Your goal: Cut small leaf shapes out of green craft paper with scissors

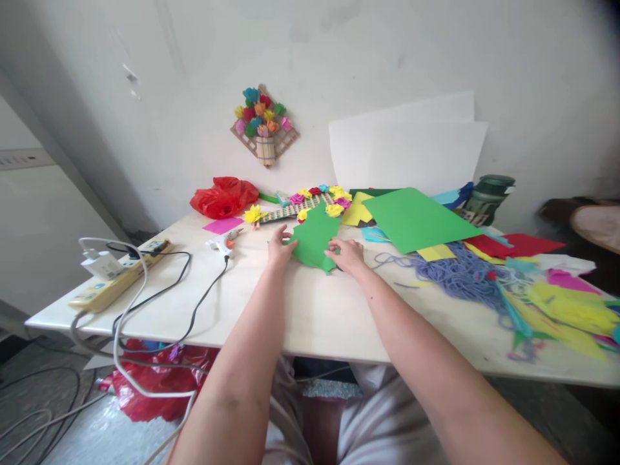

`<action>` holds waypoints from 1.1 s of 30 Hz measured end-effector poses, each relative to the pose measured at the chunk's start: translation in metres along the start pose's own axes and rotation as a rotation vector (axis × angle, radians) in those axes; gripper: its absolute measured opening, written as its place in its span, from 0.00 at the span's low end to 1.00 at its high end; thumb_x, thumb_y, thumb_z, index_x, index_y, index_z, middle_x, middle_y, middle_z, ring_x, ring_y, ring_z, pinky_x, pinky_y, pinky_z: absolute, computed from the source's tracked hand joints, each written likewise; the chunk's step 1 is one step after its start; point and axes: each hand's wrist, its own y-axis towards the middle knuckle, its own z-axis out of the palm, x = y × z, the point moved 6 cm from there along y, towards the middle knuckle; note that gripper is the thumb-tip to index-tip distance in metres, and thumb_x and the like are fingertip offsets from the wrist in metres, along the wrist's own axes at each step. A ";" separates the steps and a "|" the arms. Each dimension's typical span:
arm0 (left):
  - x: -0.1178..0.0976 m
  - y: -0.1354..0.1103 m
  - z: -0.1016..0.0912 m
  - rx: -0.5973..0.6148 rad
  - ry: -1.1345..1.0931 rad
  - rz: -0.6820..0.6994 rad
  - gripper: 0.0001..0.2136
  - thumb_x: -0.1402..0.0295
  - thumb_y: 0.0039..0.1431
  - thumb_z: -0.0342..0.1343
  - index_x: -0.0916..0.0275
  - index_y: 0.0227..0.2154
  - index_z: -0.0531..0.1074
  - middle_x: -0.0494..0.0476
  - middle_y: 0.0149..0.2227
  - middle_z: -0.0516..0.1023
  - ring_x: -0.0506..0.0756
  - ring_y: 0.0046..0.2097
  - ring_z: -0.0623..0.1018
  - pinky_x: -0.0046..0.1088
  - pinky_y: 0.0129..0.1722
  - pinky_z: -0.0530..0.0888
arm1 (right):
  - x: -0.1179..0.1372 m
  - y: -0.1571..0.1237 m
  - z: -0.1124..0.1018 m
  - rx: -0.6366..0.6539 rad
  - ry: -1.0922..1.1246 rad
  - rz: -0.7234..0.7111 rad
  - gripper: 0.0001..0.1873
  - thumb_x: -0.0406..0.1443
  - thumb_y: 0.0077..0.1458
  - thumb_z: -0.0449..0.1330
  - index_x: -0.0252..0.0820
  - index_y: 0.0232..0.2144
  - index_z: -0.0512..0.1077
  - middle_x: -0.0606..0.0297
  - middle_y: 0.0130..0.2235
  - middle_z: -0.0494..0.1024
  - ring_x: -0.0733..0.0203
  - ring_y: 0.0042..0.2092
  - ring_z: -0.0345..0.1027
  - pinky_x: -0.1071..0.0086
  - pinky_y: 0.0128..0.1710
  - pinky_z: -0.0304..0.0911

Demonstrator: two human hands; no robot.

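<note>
A cut piece of green paper [317,236] with an uneven, jagged outline is between my two hands over the table. At its left edge is my left hand [279,248], thumb against the paper and fingers curved. My right hand [347,254] pinches the paper's right edge, with the fingers bent. Just behind the paper lies a woven stick craft [295,209] trimmed with yellow, pink, red and blue paper flowers; the green paper covers part of it. To the left of my left hand rests a white hot glue gun [223,243] with an orange tip.
A power strip [119,278] with cords runs along the table's left side. Large green sheets [421,219], tangled blue-purple yarn [460,274] and coloured scraps spread over the right. A red plastic bag [225,197] and a dark green bottle [488,197] stand at the back.
</note>
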 end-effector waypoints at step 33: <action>-0.013 -0.034 0.050 0.584 -0.291 -0.264 0.18 0.64 0.35 0.66 0.71 0.31 0.74 0.55 0.21 0.75 0.48 0.19 0.69 0.24 0.21 0.66 | 0.003 -0.009 -0.015 0.047 0.884 0.136 0.20 0.52 0.44 0.57 0.41 0.26 0.64 0.67 0.25 0.71 0.67 0.19 0.64 0.74 0.13 0.49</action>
